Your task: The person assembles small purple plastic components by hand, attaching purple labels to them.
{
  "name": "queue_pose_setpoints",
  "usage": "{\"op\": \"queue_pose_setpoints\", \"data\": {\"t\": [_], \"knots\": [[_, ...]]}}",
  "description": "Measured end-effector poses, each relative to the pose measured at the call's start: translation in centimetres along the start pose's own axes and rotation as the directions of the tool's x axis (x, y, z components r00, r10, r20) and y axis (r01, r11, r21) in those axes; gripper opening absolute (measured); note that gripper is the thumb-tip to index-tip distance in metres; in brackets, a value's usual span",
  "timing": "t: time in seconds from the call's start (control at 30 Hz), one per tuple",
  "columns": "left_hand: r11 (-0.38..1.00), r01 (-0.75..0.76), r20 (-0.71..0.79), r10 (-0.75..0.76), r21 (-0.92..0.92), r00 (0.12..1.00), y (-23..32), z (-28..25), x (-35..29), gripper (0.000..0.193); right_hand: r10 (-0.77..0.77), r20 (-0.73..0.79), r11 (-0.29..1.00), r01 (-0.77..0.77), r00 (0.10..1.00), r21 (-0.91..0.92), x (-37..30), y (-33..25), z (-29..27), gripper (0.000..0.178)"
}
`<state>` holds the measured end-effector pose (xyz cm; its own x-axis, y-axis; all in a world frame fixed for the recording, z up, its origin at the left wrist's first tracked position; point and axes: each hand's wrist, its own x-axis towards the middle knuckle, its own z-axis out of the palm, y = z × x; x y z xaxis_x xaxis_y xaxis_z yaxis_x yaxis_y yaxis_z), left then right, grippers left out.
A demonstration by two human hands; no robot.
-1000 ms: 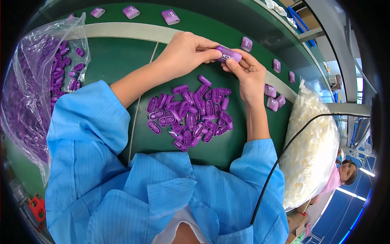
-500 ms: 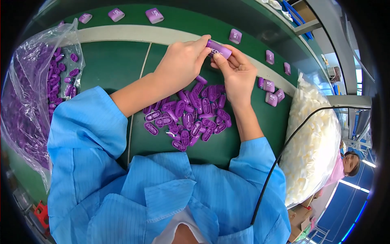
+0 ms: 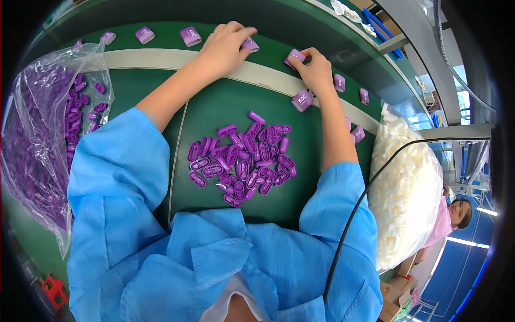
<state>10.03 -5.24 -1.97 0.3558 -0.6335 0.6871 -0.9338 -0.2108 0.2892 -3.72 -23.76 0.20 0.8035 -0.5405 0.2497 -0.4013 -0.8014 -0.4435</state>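
Left hand (image 3: 226, 47): at left case (image 3: 251, 45), finger grip unclear
Right hand (image 3: 316, 70): pinching right case (image 3: 293, 57)
Pile (image 3: 244, 170): between forearms (image 3: 179, 94)
Cable (image 3: 365, 194): over sleeve (image 3: 335, 198)

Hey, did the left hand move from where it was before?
Yes, the left hand moved away from the body: its fingers now reach past the pale strip.

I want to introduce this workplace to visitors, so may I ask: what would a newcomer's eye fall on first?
Probably the heap of purple parts on the green surface, directly before the person. Then the clear bag of similar parts at left and the bulging bag of whitish pieces at right. Beyond the heap, the left hand and right hand are at separate light purple cases.
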Motion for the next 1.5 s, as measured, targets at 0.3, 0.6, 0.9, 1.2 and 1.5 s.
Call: {"op": "queue_pose_setpoints", "data": {"t": [0.3, 0.6, 0.9, 1.2, 1.5], "knots": [[0.903, -0.155, 0.513, 0.361, -0.4, 0.779, 7.1, -5.2, -4.1, 0.025, 0.033, 0.001, 0.678, -0.023, 0.999, 0.735, -6.6, -3.0, -2.3, 0.037], [0.956, -0.204, 0.298, 0.262, -0.212, 0.918, 7.5, -3.7, -4.8, 0.022, 0.091, 0.204, 0.527, -0.221, 0.975, 0.82, -8.8, -3.5, -1.9, 0.029], [0.918, 0.256, 0.535, -0.058, -0.304, 0.843, 6.6, -4.5, -3.3, 0.028, 0.082, 0.304, 0.373, -0.313, 0.949, 0.873, -9.1, -3.9, -2.1, 0.024], [0.272, 0.677, 0.618, -0.278, -0.684, 0.735, 6.3, -3.7, -3.5, 0.031, 0.044, 0.248, 0.417, -0.244, 0.968, 0.875, -9.5, -5.0, -0.8, 0.027], [0.579, 0.546, 0.472, -0.291, -0.606, 0.832, 6.8, -4.2, -4.2, 0.03, 0.023, 0.191, 0.422, -0.182, 0.981, 0.888, -10.1, -5.1, -0.9, 0.028]]}}
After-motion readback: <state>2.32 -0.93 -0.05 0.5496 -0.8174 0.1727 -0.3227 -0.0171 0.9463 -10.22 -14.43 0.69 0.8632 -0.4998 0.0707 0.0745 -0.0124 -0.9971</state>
